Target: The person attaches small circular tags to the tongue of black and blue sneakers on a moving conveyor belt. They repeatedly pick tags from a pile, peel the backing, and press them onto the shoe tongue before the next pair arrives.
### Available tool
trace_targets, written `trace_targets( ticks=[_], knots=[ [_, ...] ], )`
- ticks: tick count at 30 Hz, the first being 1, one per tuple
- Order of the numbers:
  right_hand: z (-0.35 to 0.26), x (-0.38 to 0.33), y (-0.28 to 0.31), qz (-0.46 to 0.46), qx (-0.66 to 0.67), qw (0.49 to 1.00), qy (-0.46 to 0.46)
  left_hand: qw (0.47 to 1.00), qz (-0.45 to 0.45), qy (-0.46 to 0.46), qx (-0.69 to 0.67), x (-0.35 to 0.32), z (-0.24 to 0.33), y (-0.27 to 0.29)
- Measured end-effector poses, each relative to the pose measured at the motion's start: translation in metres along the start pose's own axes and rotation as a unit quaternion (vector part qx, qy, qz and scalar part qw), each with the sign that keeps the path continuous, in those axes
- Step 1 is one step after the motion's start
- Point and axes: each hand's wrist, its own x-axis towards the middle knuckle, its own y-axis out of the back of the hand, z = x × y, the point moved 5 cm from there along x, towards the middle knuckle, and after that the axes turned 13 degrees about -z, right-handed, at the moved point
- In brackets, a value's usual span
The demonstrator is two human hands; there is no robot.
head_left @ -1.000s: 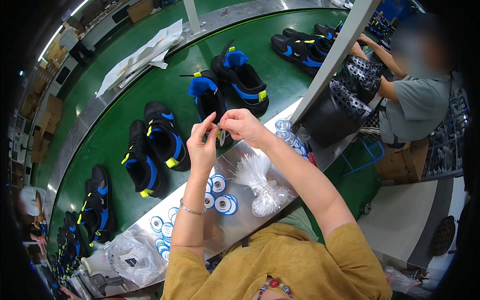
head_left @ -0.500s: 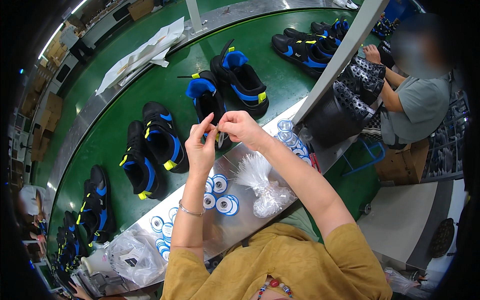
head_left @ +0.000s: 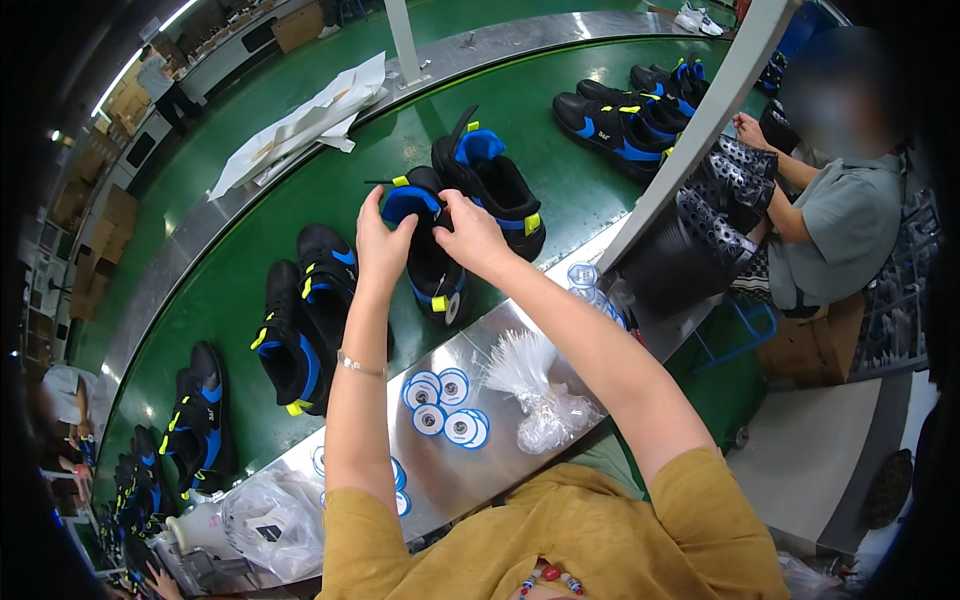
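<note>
A black sneaker (head_left: 432,272) with a blue lining and yellow tabs stands before me on the green belt, heel toward me. My left hand (head_left: 381,243) grips its blue tongue (head_left: 408,204) from the left, thumb inside the opening. On the right side of the opening, my right hand (head_left: 472,238) pinches the upper's edge. A round white tag (head_left: 453,308) hangs at the heel. Beside it stands a matching sneaker (head_left: 490,175), touched by neither hand. Nearer me, several round blue-and-white tags (head_left: 428,418) and a bundle of clear plastic fasteners (head_left: 532,375) lie on the metal ledge (head_left: 385,495).
More black-and-blue sneakers stand on the belt (head_left: 235,310) to left and right. A grey post (head_left: 690,140) rises at the right. Beyond it a co-worker (head_left: 835,210) sits by a black bin (head_left: 655,240). A clear plastic bag (head_left: 270,525) lies at the lower left.
My hands have parted from a pinch at the heel tab and moved forward onto the tongue and opening. The round tag now hangs from the heel. The view has shifted slightly.
</note>
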Motion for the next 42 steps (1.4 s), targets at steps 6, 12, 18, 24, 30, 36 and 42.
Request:
trace_targets(
  ticks=[6, 12, 18, 24, 30, 36, 42],
  knots=[
    [0.016, -0.004, 0.007, -0.007, 0.145, 0.989, -0.038, 0.982, -0.137, 0.025, -0.127, 0.027, -0.011, -0.013],
    [0.006, -0.009, -0.001, -0.003, 0.046, 0.996, 0.074, 0.985, -0.115, -0.006, -0.132, 0.007, -0.015, -0.004],
    [-0.004, -0.007, -0.01, -0.022, -0.044, 0.991, 0.127, 0.977, 0.072, 0.06, -0.193, -0.032, -0.037, -0.008],
    [-0.053, 0.008, 0.002, -0.066, -0.094, 0.987, 0.116, 0.964, 0.018, 0.094, -0.246, -0.045, -0.026, -0.031],
    [-0.056, 0.011, -0.011, -0.128, -0.228, 0.956, 0.135, 0.959, 0.003, 0.093, -0.268, -0.048, -0.033, -0.032],
    [-0.054, -0.004, -0.006, -0.168, -0.326, 0.904, 0.219, 0.918, 0.04, 0.107, -0.38, -0.055, -0.036, -0.029],
    [-0.056, -0.029, -0.006, -0.093, -0.371, 0.887, 0.257, 0.98, 0.082, 0.116, -0.141, -0.068, -0.019, -0.038]
  ],
)
